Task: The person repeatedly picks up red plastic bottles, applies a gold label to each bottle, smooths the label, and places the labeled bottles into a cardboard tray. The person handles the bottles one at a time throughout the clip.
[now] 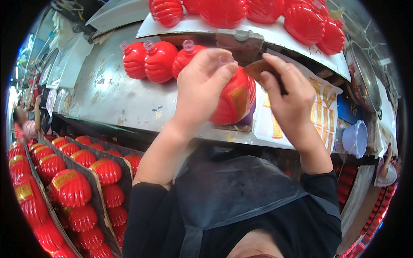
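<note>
Left (202, 84) pinching neck (225, 59), right (293, 89) clasping brown piece (257, 68)

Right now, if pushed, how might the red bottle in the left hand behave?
The red bottle probably feels slippery, given its glossy surface. Its rounded body could roll if laid down. The left hand at its neck may limit tipping.

Red ribbed piece (226, 112) looks like super glossy plastic tbh, bench (107, 86) is scuffed metal, bucket (355, 138) smooth plastic, label sheet (263, 124) papery.
</note>
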The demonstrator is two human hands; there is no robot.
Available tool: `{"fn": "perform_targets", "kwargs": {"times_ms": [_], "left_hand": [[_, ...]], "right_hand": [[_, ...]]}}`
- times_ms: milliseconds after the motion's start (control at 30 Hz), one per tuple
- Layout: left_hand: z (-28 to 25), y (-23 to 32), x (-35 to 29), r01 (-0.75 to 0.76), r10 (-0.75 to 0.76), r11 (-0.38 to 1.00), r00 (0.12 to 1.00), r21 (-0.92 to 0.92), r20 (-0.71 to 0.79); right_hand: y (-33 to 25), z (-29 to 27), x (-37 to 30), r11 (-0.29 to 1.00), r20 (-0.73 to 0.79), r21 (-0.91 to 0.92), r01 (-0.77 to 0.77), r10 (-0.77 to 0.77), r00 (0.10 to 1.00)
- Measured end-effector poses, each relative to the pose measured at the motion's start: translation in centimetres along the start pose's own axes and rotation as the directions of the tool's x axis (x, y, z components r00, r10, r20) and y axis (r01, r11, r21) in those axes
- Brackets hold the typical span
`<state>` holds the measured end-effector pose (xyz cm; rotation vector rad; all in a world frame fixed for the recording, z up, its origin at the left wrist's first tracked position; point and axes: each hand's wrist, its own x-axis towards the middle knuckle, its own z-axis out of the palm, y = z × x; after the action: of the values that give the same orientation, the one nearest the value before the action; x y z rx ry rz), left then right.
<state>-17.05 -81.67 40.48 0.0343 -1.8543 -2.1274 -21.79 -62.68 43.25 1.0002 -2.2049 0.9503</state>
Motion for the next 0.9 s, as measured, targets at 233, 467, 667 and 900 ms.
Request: {"fn": "perform_targets", "kwargs": {"times_ms": [233,467,667,900], "left_hand": [[-5.2,2.0,-4.7,-0.023,0.021,0.999,0.999,-0.031,-0.049],[-15.0,2.8,-7.0,-0.080,0.146,0.983,0.888,0.166,-0.436],[-23.0,1.2,-3.5,-0.114,0.409,0.889,0.630,0.443,-0.660],[-30.0,-1.7,0.2,0.122,0.567,0.724,0.453,0.678,-0.687]], "right_hand": [[-2.5,2.4,-0.6,0.973,0.168,0.180,-0.142,0.112,0.979],[1.1,3.2,1.4,0.657,0.421,0.510,-0.555,0.372,0.827],[1.5,7.1,6.4,0.777,0.590,0.265,-0.570,0.337,0.734],[-0.7,14.1,11.3,0.981,0.667,-0.194,-0.004,0.134,0.733]]}}
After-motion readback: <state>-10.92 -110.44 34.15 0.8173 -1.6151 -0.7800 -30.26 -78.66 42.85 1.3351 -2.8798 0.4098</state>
